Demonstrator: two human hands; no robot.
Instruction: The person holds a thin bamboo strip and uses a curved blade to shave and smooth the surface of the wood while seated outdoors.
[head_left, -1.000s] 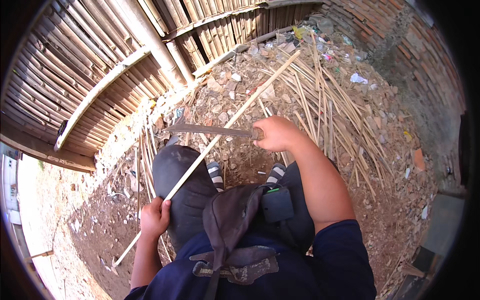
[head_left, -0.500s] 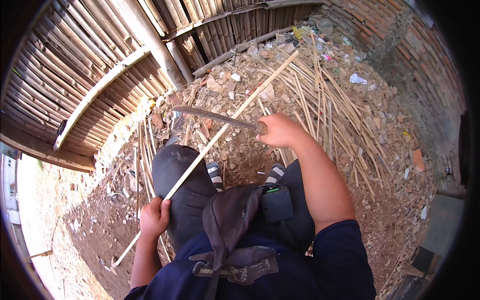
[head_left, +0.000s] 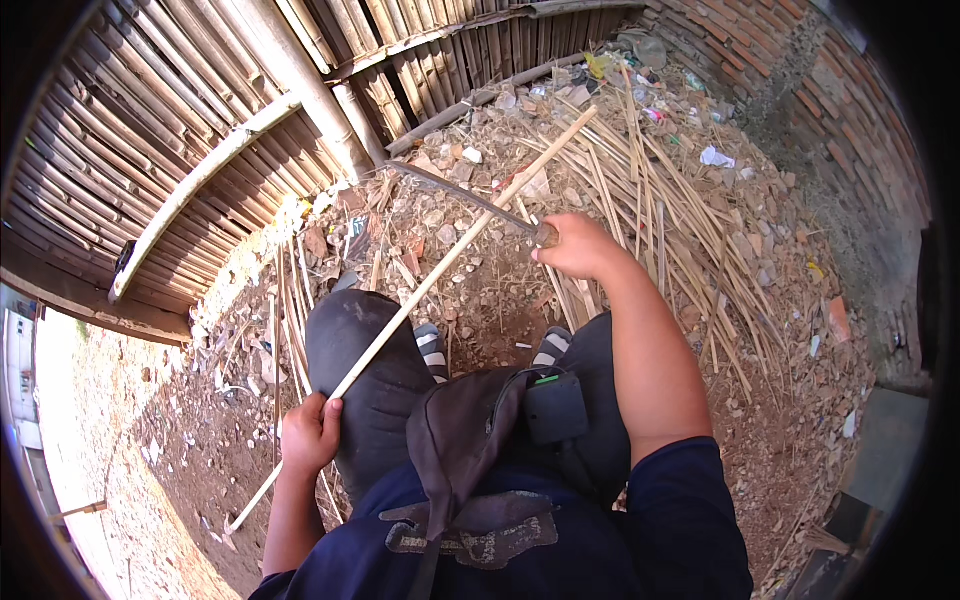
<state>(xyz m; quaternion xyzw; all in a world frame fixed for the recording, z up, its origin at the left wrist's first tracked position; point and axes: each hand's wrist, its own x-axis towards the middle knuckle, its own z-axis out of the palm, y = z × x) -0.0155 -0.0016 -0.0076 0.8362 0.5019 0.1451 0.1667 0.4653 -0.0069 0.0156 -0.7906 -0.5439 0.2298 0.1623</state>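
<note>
My left hand [head_left: 311, 434] is closed round the lower part of a long pale bamboo stick [head_left: 418, 293], beside my left knee. The stick slants up and to the right, away from me, across my thigh. In my right hand [head_left: 577, 246] is the handle of a machete [head_left: 462, 194], its long dark blade pointing to the far left. Blade and stick cross in view at the stick's upper half; the blade seems to touch it. My fingers round the handle are partly hidden.
Beyond my right hand, many split bamboo strips [head_left: 690, 250] lie heaped on rubble and litter. More strips [head_left: 290, 310] lie by my left knee. A bamboo wall [head_left: 200, 150] rises at the far left, a brick wall [head_left: 850, 140] at the right. My feet [head_left: 430, 350] rest between.
My right hand has moved a little to the right and farther away, and the machete blade has slid up along the stick, its tip swinging farther out. My left hand and the stick have barely moved.
</note>
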